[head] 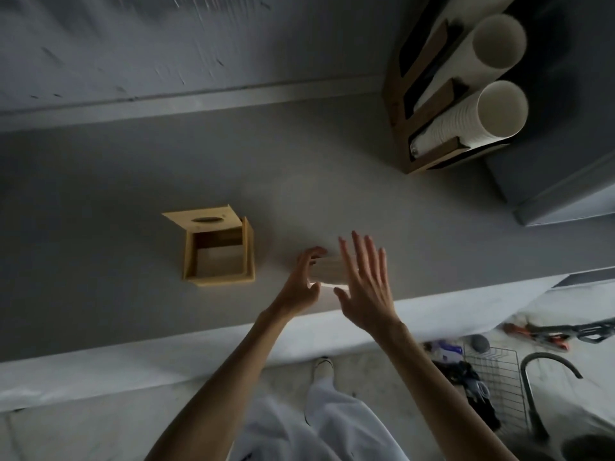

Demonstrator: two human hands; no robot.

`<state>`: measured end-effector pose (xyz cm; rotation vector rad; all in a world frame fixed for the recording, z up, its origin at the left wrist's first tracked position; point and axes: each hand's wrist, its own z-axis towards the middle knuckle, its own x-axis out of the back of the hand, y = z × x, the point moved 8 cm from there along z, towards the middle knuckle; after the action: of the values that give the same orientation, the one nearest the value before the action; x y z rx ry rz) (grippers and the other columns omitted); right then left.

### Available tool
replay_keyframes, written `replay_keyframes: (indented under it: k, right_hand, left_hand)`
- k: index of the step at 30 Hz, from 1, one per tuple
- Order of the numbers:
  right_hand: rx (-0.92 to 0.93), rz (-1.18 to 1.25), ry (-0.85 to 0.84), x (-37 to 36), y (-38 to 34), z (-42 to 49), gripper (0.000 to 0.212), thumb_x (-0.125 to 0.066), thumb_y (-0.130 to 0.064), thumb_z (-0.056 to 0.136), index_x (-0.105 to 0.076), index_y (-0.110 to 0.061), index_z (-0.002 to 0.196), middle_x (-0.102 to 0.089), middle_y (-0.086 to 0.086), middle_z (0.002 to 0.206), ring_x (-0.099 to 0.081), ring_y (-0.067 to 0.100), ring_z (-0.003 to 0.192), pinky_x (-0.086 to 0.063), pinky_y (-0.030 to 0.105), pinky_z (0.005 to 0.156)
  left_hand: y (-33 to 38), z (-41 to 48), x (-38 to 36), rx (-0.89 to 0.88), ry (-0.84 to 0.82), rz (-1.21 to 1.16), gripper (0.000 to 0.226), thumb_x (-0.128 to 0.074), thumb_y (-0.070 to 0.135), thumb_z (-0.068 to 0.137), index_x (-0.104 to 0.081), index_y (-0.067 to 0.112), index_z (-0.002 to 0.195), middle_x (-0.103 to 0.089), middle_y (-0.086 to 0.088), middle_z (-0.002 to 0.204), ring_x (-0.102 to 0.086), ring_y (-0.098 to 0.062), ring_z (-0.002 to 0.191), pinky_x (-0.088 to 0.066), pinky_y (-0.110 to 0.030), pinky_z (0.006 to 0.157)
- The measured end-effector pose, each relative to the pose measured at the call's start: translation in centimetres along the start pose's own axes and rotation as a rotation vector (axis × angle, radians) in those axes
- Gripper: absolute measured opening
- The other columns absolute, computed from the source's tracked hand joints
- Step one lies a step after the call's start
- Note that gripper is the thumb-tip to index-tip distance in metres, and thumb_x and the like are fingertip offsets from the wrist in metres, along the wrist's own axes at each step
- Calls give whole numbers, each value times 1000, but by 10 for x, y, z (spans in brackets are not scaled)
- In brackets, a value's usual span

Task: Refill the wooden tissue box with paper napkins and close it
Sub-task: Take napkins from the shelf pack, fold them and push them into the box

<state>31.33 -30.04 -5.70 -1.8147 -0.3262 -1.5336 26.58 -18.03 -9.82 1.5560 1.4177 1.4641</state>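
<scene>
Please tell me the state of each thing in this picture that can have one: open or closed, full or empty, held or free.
wooden tissue box: open, looks empty.
lid: off the opening, at the box's far side.
napkin stack: outside the box, held.
left hand: fingers curled round the napkin stack.
right hand: fingers straight; contact with the stack unclear.
cup holder: loaded with cups.

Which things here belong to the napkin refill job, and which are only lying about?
For the job: wooden tissue box, its lid, napkin stack, left hand, right hand.
Lying about: cup holder, paper cups, wire basket, tap.
</scene>
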Motion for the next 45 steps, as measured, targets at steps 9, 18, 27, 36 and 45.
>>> replay_keyframes:
  k: [9, 18, 27, 36, 45]
  right_hand:
    - [-218, 579, 31, -12, 24, -13, 113, -54, 1, 63, 12, -18, 153, 22, 5, 161, 25, 20, 147, 0, 50, 120]
    - [-188, 717, 135, -15, 17, -4, 91, -44, 16, 58, -37, -16, 144, -29, 6, 143, -35, 12, 130, -38, 14, 101]
    - [-285, 681, 96, -19, 28, -17, 102, -40, 19, 63, -16, -23, 152, -25, -3, 145, -28, 0, 133, -24, 3, 106]
    - [-322, 869, 67, -31, 37, -8, 100, -45, 6, 58, -16, -11, 153, -27, 9, 153, -27, 22, 143, -28, 52, 116]
    - [-343, 908, 128, -31, 43, -10, 89, -44, 5, 60, -33, -14, 146, -42, 8, 138, -42, 17, 127, -38, 26, 106]
  left_hand:
    - [0, -2, -2, 49, 3, -228, 61, -48, -7, 67, -49, 20, 121, -54, -4, 115, -53, -2, 98, -46, -13, 77]
    - [7, 2, -8, 18, 204, -484, 40, -44, 8, 75, -56, 12, 113, -62, -1, 103, -56, -5, 92, -44, -14, 75]
    - [-9, 3, -15, 135, 283, -517, 5, -54, 22, 96, -57, 19, 98, -55, 10, 79, -50, 1, 70, -41, -12, 67]
    - [0, 6, -15, 44, 400, -534, 19, -48, 20, 96, -58, 11, 109, -62, 5, 97, -57, -3, 89, -44, -13, 79]
    - [2, 9, -22, 39, 345, -498, 32, -45, 29, 95, -59, 9, 116, -63, -2, 111, -57, -6, 100, -44, -12, 84]
